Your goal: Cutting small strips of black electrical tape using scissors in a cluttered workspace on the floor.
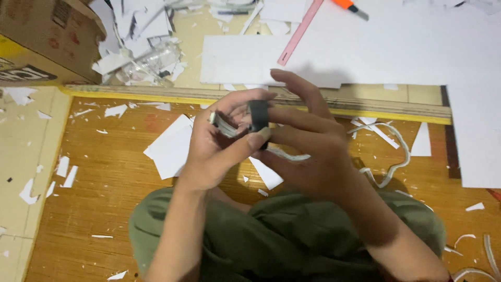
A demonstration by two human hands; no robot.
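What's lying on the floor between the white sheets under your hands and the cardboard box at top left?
In the head view, only small white paper scraps on the wooden mat lie between the white sheets and the cardboard box.

Single head-worn view, looking steeply down over wearer's lap. Close on both hands, left hand [211,149] and right hand [308,151], at frame centre. Faces forward across mat [104,183] toward white sheets [365,52] along top edge. Box [42,36] cut off at top left corner. No second view to overlap.
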